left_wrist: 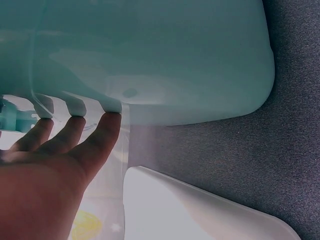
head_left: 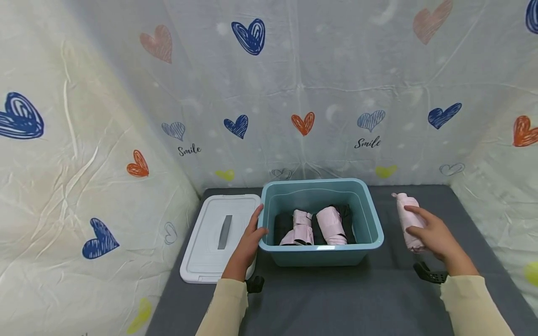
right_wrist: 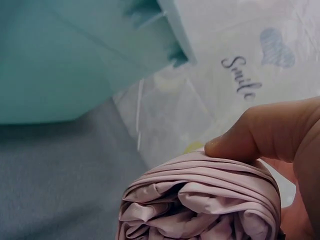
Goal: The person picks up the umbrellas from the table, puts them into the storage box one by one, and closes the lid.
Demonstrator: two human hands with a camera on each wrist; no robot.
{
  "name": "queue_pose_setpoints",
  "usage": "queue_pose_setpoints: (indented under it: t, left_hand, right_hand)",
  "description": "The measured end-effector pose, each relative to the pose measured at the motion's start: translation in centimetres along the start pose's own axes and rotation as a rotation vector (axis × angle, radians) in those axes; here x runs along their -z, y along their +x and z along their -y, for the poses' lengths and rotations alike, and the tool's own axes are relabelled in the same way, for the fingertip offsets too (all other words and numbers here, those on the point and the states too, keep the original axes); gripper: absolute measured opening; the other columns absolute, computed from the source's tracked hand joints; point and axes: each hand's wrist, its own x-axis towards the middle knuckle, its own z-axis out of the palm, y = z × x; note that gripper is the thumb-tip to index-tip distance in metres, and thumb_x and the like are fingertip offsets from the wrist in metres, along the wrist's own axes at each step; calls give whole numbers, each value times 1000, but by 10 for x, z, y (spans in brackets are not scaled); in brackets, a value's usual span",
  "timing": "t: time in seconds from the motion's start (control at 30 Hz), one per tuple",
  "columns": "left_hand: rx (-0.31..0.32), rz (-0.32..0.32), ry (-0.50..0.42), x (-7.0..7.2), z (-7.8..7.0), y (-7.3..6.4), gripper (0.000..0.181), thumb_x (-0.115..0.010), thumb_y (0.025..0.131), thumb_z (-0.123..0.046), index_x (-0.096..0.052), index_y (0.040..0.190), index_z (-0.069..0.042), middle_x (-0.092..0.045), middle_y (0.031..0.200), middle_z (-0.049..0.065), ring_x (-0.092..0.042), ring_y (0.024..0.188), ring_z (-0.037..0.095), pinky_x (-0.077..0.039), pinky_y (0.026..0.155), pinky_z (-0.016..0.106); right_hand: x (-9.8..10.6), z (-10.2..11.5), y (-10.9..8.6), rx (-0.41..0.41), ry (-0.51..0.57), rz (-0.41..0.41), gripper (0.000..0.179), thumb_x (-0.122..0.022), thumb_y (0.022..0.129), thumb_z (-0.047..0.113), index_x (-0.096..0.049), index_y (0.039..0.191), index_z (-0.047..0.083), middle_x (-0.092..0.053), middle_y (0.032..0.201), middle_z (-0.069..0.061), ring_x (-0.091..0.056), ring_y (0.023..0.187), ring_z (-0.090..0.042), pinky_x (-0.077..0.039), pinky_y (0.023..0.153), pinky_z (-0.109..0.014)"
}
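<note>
My right hand [head_left: 435,235] grips a folded pink umbrella [head_left: 407,221] to the right of a blue-green storage bin [head_left: 321,256]. Its rolled fabric folds [right_wrist: 215,200] face the right wrist camera, with the thumb lying along the side. At the bin's left rim is my left hand [head_left: 248,240], thumb over the edge and fingertips against the outside. The left wrist view shows three outstretched fingers [left_wrist: 95,145] of it at the bin wall [left_wrist: 175,65]. Inside the bin, two pink rolled bundles [head_left: 331,224] lie among black ones [head_left: 283,226].
A white lid [head_left: 206,238] with a grey handle [head_left: 224,232] lies left of the bin, partly behind the left forearm. Dark grey cloth [head_left: 336,298] covers the table. Curtains [head_left: 269,93] printed with hearts hang at the back and both sides.
</note>
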Motion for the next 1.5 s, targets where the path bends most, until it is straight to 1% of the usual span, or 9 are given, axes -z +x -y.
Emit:
queue_pose_setpoints:
  t: [0.23,0.37,0.6,0.7,0.8,0.93,1.1,1.23,1.5]
  left_hand:
    - [-2,-5,18,0,-1,-1,75,-44,91,-11,-13,156,-35,-4,164,7,-18,146,39,-29,107,61]
    - [-11,-6,2,1,4,2,75,-44,91,-11,-14,155,-38,-4,164,6,-17,146,38,-28,107,61]
    - [-6,-5,19,0,3,1,76,-44,91,-9,-12,156,-32,-4,164,9,-18,146,40,-29,107,62]
    - [-9,-11,15,2,16,12,77,-44,91,-10,-12,156,-36,-3,164,8,-17,146,40,-29,106,63]
    - [-9,-24,6,4,30,21,77,-45,91,-12,-13,153,-43,-3,165,5,-16,146,39,-28,107,64]
    - [-19,-49,13,3,36,23,75,-47,90,-14,-17,151,-49,-6,164,3,-17,146,38,-27,107,65]
    - [-24,-64,15,1,37,21,74,-46,90,-16,-19,148,-52,-8,164,1,-19,146,38,-28,106,65]
    - [-20,-66,17,1,36,20,73,-46,91,-17,-19,146,-56,-9,164,-1,-19,146,37,-28,106,65]
    - [-17,-59,22,1,35,20,73,-46,91,-17,-18,147,-54,-8,164,1,-20,145,39,-30,104,65]
  right_hand:
    - [-3,18,0,35,2,15,71,-59,90,10,-28,153,13,-26,147,-36,-49,103,-47,-52,68,-38]
    - [-3,27,-1,65,0,20,70,-59,90,10,-28,153,13,-27,146,-35,-51,103,-45,-53,70,-41]
    - [-3,44,-2,103,18,33,70,-58,91,8,-28,153,12,-25,149,-34,-50,107,-47,-54,74,-46]
    - [-2,51,-2,115,9,30,69,-58,91,9,-28,153,12,-24,150,-33,-49,109,-47,-53,76,-49]
    - [-2,58,-2,125,0,30,69,-59,91,10,-29,153,14,-24,151,-33,-47,110,-48,-54,77,-51]
    - [-2,65,0,139,0,38,69,-59,90,10,-30,152,15,-23,151,-32,-46,111,-50,-54,75,-52]
    - [-5,75,2,159,9,47,68,-59,90,10,-32,152,14,-25,150,-32,-48,109,-50,-55,72,-50]
    - [-9,83,4,182,18,50,67,-61,89,10,-34,151,14,-27,149,-31,-49,108,-49,-55,74,-52]
    - [-19,99,10,208,20,75,65,-61,89,9,-38,149,16,-28,150,-27,-48,111,-45,-52,76,-46]
